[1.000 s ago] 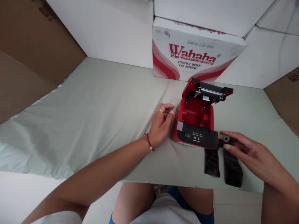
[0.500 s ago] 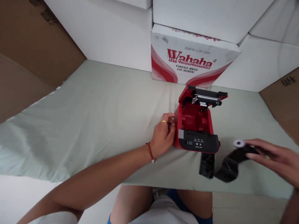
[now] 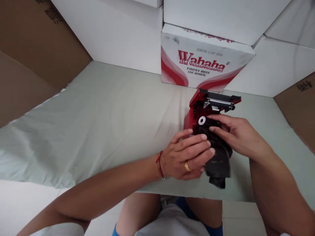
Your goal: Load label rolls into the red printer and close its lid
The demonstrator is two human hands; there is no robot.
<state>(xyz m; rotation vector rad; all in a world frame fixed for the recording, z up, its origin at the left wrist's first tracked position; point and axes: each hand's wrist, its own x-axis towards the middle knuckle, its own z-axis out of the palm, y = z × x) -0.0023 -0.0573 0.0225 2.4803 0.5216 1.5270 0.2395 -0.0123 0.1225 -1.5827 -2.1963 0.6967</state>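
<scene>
L hand (image 3: 187, 157) is gripping the lower end of a black film roll w/ white core (image 3: 218, 164), fingers curled round it. R hand (image 3: 236, 134) is pinching the roll's upper end, fingertips just beside the core. Roll is sitting between both hands, over the open bay of a small red plastic printer (image 3: 193, 113), lid up, directly beyond the hands. White-and-red cardboard carton (image 3: 204, 62) is standing beyond the printer.
</scene>
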